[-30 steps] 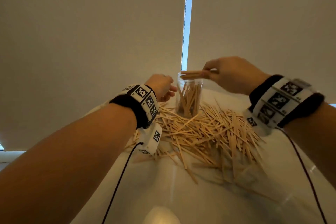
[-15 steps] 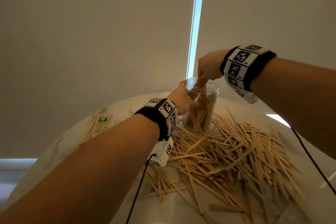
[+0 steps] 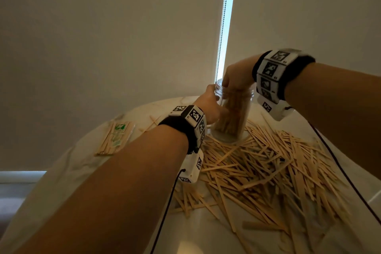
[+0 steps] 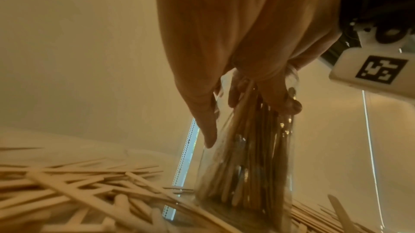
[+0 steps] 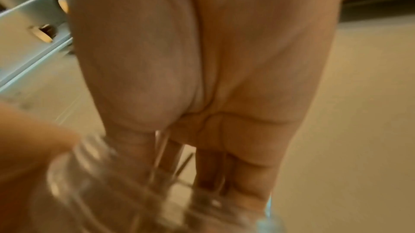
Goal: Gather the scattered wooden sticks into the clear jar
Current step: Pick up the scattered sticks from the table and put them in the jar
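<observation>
The clear jar (image 3: 237,121) stands upright at the back of the round table (image 3: 68,161), well filled with upright wooden sticks. My left hand (image 3: 214,107) grips its left side; its thumb (image 4: 206,126) lies down the glass. My right hand (image 3: 228,86) comes from above, its fingers (image 5: 213,165) down in the jar's mouth, pinching a few sticks against the thumb. In front of the jar and to its right lies a wide heap of loose sticks (image 3: 263,167). The right wrist view is blurred.
A flat packet of sticks (image 3: 115,136) with a green mark lies at the table's left. Roller blinds hang close behind the table, with a bead chain (image 3: 221,27) in the bright gap. Black cables trail from both wrist units.
My right hand has brought its sticks from level above the rim down into the jar's mouth. My left hand has moved from beside the jar to a grip on it.
</observation>
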